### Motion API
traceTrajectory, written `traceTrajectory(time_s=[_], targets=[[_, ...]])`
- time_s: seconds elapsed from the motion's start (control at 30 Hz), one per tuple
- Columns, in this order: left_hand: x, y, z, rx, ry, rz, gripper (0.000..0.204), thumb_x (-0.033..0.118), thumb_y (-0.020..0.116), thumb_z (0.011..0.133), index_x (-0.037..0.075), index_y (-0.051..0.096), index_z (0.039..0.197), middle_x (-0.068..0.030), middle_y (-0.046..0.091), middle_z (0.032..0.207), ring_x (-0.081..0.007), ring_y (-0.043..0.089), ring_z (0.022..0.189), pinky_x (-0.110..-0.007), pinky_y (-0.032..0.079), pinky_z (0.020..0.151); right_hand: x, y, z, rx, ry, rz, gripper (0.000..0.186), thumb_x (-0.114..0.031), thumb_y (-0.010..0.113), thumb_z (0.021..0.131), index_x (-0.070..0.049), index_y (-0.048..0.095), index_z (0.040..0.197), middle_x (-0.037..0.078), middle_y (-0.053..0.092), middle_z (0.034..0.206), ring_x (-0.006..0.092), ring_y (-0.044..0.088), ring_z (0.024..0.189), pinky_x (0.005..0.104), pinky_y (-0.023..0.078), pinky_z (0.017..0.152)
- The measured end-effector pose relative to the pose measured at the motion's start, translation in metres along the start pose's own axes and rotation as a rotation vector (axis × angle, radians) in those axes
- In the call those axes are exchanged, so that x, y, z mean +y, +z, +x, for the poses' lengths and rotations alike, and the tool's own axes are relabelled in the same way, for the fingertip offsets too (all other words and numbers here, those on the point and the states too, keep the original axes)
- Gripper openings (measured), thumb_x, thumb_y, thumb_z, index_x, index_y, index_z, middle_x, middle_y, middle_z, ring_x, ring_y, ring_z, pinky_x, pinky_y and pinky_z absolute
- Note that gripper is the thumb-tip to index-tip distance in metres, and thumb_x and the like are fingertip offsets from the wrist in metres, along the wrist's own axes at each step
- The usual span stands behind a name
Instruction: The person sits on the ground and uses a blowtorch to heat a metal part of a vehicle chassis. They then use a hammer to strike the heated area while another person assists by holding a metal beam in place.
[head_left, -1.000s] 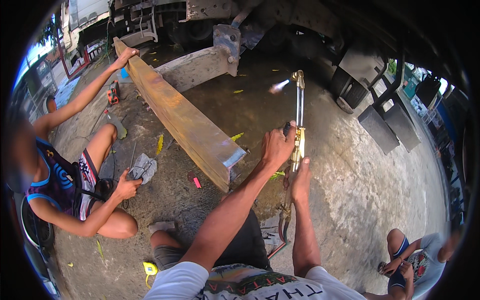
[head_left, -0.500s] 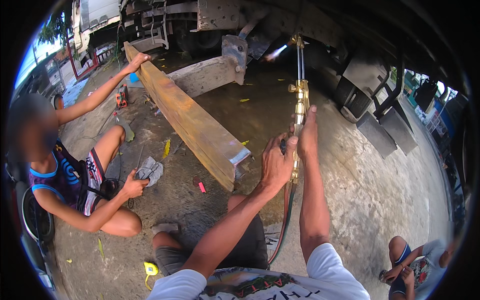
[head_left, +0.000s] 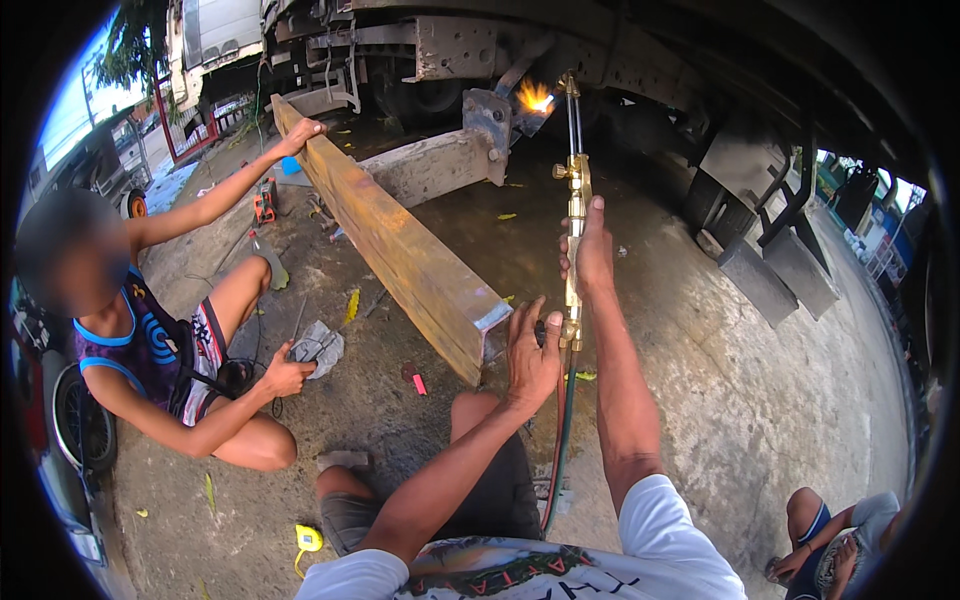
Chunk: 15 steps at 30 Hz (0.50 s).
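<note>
My right hand (head_left: 592, 255) is wrapped round the brass handle of a cutting torch (head_left: 576, 205), which points up and away from me. An orange flame (head_left: 535, 97) burns at the torch's tip, beside a rusty steel bracket (head_left: 487, 125) under the truck. Beside the torch's lower end is my left hand (head_left: 533, 365), its fingers bent around a small dark thing too hidden to name. Red and green hoses (head_left: 566, 430) run down from the torch between my forearms. Left of my hands, a rusty steel beam (head_left: 395, 245) slants across, its near end close to my left hand.
At left a crouching person (head_left: 150, 340) steadies the beam's far end with one hand and holds a grey cloth (head_left: 320, 348) in the other. Another person (head_left: 835, 550) sits at lower right. A yellow tape measure (head_left: 309, 539) lies on the concrete. Truck underbody overhangs the top.
The flame has turned from a thin bluish jet to a wider orange one. My left hand has slid down toward the torch's lower end. The torch sits slightly further left in view.
</note>
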<state>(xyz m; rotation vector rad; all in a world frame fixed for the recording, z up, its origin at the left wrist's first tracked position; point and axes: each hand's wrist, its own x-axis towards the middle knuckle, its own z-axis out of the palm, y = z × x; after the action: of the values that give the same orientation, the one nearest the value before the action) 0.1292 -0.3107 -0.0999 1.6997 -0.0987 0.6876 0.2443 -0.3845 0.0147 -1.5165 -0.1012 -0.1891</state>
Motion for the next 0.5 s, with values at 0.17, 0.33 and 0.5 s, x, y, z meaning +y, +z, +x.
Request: traceTrajectory(time_s=[0.17, 0.33, 0.5], targets=[[0.007, -0.006, -0.017, -0.117, 0.281, 0.207, 0.049, 0.027, 0.063, 0.100, -0.001, 0.051, 0.138, -0.0247, 0.049, 0.131, -0.0449, 0.048, 0.122, -0.055, 0.038, 0.104, 0.007, 0.006, 0.002, 0.017, -0.016, 0.001, 0.083, -0.077, 0.032, 0.098, 0.002, 0.057, 0.101, 0.002, 0.048, 0.061, 0.0120, 0.045, 0.042, 0.0294, 0.038, 0.038], [0.003, -0.001, -0.012, -0.151, 0.256, 0.282, 0.045, 0.017, 0.064, 0.097, 0.001, 0.051, 0.137, -0.0216, 0.051, 0.127, -0.0420, 0.055, 0.115, -0.050, 0.046, 0.098, 0.007, 0.003, 0.001, 0.032, -0.017, -0.010, 0.083, -0.077, 0.032, 0.098, 0.002, 0.057, 0.101, 0.002, 0.048, 0.061, 0.0121, 0.045, 0.043, 0.0297, 0.038, 0.039], [0.006, 0.000, -0.008, -0.238, 0.128, 0.246, 0.045, 0.014, 0.064, 0.096, -0.003, 0.049, 0.135, -0.0233, 0.051, 0.126, -0.0438, 0.055, 0.115, -0.051, 0.047, 0.095, 0.009, 0.000, 0.005, 0.031, -0.018, -0.004, 0.083, -0.078, 0.032, 0.097, 0.001, 0.057, 0.101, 0.002, 0.048, 0.062, 0.0119, 0.045, 0.044, 0.0296, 0.038, 0.039]])
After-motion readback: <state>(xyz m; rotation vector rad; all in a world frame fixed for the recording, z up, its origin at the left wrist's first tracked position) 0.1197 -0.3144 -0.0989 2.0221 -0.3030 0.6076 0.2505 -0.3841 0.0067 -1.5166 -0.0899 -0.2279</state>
